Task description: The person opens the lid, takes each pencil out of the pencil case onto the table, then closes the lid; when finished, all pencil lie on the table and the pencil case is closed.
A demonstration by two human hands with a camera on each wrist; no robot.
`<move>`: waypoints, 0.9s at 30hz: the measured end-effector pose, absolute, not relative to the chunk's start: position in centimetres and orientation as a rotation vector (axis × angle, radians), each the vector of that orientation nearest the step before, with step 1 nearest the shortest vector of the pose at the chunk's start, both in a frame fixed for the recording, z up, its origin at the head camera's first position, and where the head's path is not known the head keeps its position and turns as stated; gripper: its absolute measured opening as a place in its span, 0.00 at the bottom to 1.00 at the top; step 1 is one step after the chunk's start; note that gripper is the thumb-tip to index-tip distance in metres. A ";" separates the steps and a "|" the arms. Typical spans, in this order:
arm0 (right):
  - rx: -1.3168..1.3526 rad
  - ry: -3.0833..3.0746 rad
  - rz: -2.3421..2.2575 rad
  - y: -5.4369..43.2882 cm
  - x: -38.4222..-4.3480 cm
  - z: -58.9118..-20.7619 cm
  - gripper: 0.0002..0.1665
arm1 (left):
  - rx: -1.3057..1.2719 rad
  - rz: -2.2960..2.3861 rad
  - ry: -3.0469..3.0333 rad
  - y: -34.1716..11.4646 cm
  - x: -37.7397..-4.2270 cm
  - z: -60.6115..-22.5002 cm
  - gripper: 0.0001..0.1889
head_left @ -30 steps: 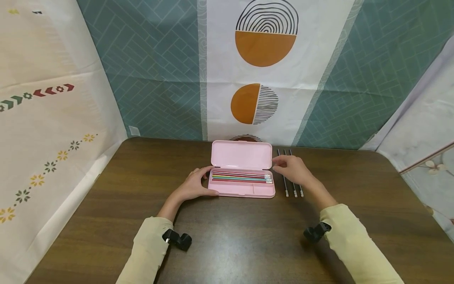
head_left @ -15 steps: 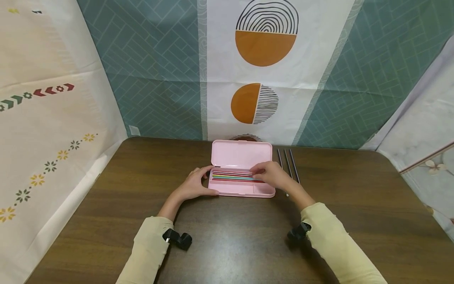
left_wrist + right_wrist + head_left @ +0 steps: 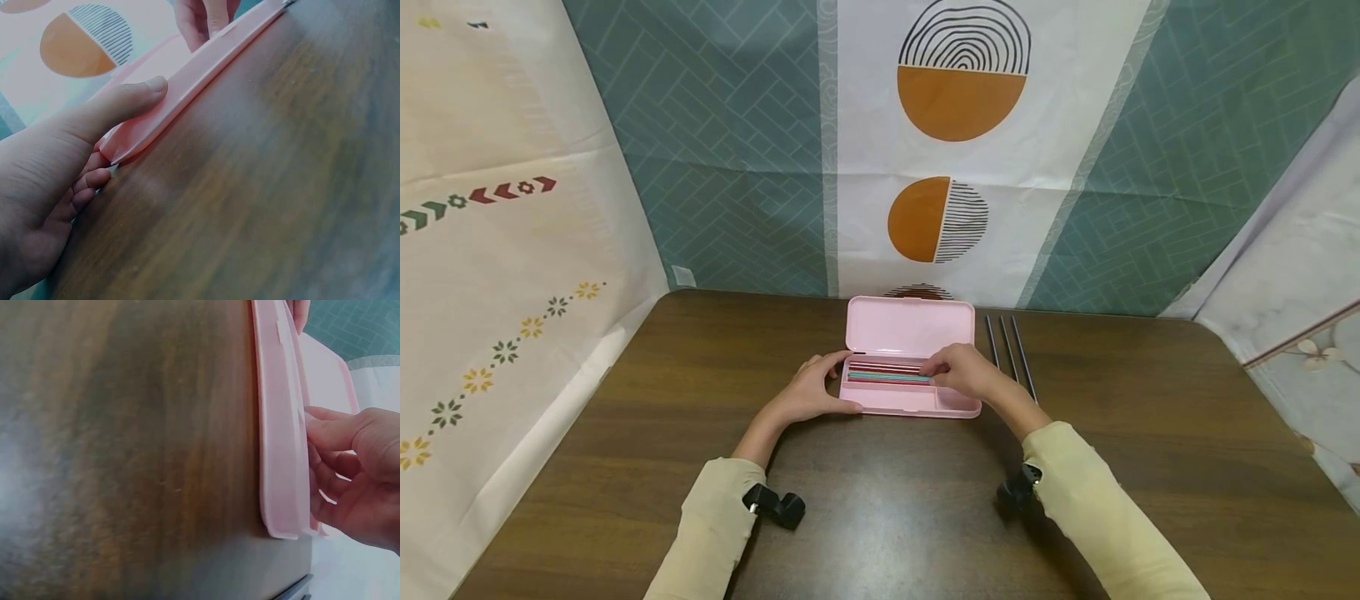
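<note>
A pink pencil case (image 3: 887, 400) lies on the table with its lid raised at the back. Several coloured pencils (image 3: 883, 372), red, white and teal among them, lie side by side in its back compartment. My left hand (image 3: 808, 389) grips the case's left end, thumb against the front wall and fingers round the far side. My right hand (image 3: 966, 372) reaches over the case's right half with bent fingers down among the pencils, covering their eraser ends. In the right wrist view the case wall hides those fingertips, so I cannot tell whether they pinch a pencil.
Three dark pencils (image 3: 1009, 346) lie roughly parallel on the brown wooden table (image 3: 880, 500), right of the case and partly behind my right forearm. Patterned cloth (image 3: 745, 167) hangs along the table's back edge. Black wrist cameras (image 3: 775, 506) sit on both sleeves.
My right hand has moved left from beside the dark pencils into the case, onto the coloured pencils. The yellow stripe among them no longer shows. My left hand has stayed on the case.
</note>
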State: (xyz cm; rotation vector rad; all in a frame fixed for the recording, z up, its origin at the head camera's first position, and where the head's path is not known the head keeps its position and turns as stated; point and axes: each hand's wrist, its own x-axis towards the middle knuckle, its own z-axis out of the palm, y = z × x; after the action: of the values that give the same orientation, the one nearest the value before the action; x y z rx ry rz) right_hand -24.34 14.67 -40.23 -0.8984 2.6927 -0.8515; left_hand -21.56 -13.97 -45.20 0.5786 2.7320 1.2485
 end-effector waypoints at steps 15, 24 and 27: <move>-0.973 2.750 -0.778 14.5 -24.1 -40.4 0.07 | 0.567 1.266 2.727 -14.0 -21.7 -45.5 0.48; -0.915 2.833 -0.865 14.8 -24.1 -39.1 0.04 | 0.563 1.265 2.724 -13.9 -21.6 -45.3 0.48; -0.867 2.863 -0.887 15.1 -24.2 -38.7 0.05 | 0.570 1.269 2.725 -13.9 -21.7 -45.3 0.48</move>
State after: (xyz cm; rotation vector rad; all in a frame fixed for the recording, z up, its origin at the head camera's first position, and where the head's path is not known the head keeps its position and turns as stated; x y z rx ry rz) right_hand -24.16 15.10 -38.67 -0.8674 2.8633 -0.8867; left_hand -21.68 -13.95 -45.35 0.5702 2.7254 1.2686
